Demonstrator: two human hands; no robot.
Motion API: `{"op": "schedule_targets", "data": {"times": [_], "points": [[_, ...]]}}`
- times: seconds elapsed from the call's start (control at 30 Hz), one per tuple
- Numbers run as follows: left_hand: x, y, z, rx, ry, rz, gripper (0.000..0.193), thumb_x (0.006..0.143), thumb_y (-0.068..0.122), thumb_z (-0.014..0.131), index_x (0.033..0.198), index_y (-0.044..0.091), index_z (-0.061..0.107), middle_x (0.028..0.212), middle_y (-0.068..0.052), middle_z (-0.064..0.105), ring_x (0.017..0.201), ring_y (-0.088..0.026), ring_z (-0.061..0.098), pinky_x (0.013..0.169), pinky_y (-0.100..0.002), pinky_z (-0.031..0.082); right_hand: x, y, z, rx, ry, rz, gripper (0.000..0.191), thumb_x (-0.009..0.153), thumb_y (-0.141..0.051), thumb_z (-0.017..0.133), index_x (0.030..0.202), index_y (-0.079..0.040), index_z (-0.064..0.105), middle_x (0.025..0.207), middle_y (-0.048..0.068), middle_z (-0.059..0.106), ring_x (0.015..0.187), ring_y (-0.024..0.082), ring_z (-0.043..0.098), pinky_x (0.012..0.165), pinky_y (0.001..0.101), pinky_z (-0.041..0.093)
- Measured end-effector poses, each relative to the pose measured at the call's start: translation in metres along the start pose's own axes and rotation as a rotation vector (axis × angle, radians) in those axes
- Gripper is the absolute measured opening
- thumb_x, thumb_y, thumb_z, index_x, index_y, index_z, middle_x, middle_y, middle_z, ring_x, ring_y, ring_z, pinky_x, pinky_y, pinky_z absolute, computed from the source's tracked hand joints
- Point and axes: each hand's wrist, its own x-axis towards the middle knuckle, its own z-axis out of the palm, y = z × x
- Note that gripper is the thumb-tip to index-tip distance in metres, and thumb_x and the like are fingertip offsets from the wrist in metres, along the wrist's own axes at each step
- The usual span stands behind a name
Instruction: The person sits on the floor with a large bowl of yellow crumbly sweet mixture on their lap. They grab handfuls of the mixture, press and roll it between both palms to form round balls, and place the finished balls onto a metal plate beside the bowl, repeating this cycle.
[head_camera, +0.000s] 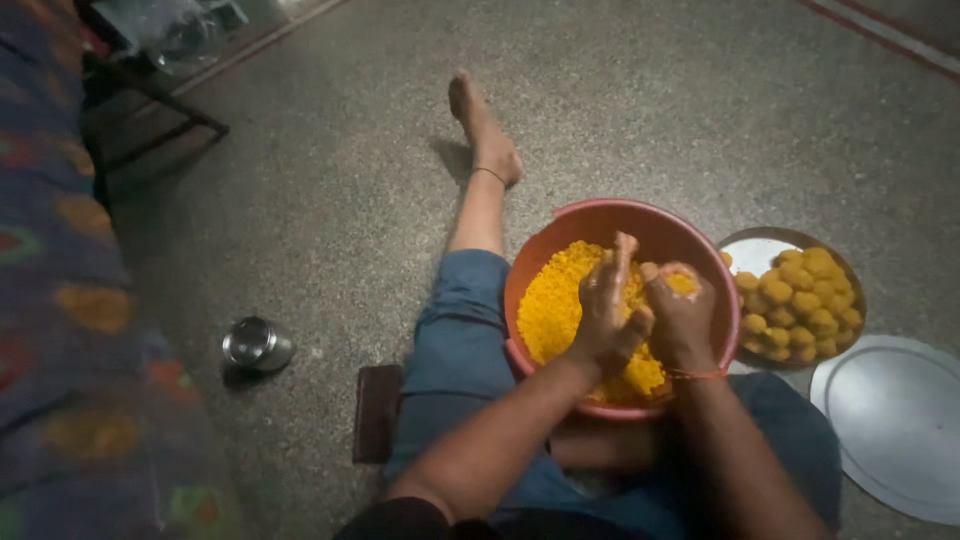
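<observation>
The person sits on the floor with an orange bowl (640, 225) between the legs. Both hands are over the bowl, pressed one against the other. The left hand (608, 318) and the right hand (682, 315) are closed together around a lump of the yellow mixture (683, 284), which shows between the fingers. The rest of the yellow crumbly mass (553, 305) lies directly under the hands and to their left. A metal plate (755, 250) with finished yellow balls (805, 305) stands just beside the bowl, on the right, so the right hand is nearer to it.
</observation>
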Motion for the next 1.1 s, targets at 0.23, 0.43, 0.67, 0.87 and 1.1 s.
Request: {"op": "schedule_targets", "data": {"times": [0.23, 0.43, 0.67, 0.87, 1.1], "points": [[-0.004, -0.052, -0.010, -0.614, 0.014, -0.632, 0.087, 0.099, 0.054, 0.052, 0.160, 0.005, 0.013, 0.157, -0.024, 0.040, 0.147, -0.031, 0.040, 0.118, -0.040, 0.033, 0.010, -0.021, 0.004, 0.195, -0.277, 0.346, 0.046, 0.091, -0.031, 0.059, 0.136, -0.019, 0.056, 0.120, -0.012, 0.065, 0.097, 0.008, 0.061, 0.073, 0.0272, 0.052], [0.003, -0.042, -0.010, -0.514, 0.164, -0.818, 0.069, 0.106, 0.050, 0.039, 0.157, 0.004, 0.047, 0.128, -0.033, 0.056, 0.115, -0.046, 0.059, 0.102, -0.042, 0.050, 0.003, 0.009, 0.027, 0.841, -0.129, 0.326, 0.030, 0.113, -0.034, 0.052, 0.119, -0.006, 0.061, 0.110, 0.008, 0.065, 0.102, 0.021, 0.063, 0.092, 0.0373, 0.054], [0.009, 0.010, -0.017, 0.134, -0.164, -0.198, 0.066, 0.112, 0.049, 0.029, 0.153, 0.000, 0.045, 0.160, -0.027, 0.044, 0.155, -0.044, 0.034, 0.129, -0.058, 0.021, -0.006, 0.002, 0.035, 0.770, -0.150, 0.485, 0.035, 0.111, -0.032, 0.043, 0.133, -0.010, 0.059, 0.124, 0.006, 0.064, 0.110, 0.017, 0.062, 0.096, 0.0325, 0.050], [0.030, 0.019, -0.022, 0.449, -0.218, -0.062, 0.059, 0.107, 0.043, 0.035, 0.159, 0.018, 0.042, 0.172, -0.023, 0.030, 0.163, -0.048, 0.020, 0.128, -0.072, 0.005, -0.012, -0.009, 0.034, 0.742, -0.087, 0.526, 0.045, 0.108, -0.040, 0.033, 0.138, -0.013, 0.052, 0.127, 0.007, 0.063, 0.112, 0.019, 0.063, 0.095, 0.0340, 0.055], [0.012, 0.024, -0.012, 0.306, -0.088, -0.061, 0.061, 0.111, 0.043, 0.035, 0.169, 0.025, 0.025, 0.177, -0.026, 0.012, 0.165, -0.052, 0.012, 0.134, -0.066, 0.008, 0.003, 0.039, 0.012, -0.024, -0.069, 0.293, 0.049, 0.108, -0.044, 0.037, 0.130, -0.011, 0.065, 0.110, 0.008, 0.070, 0.094, 0.017, 0.066, 0.077, 0.0341, 0.055]]}}
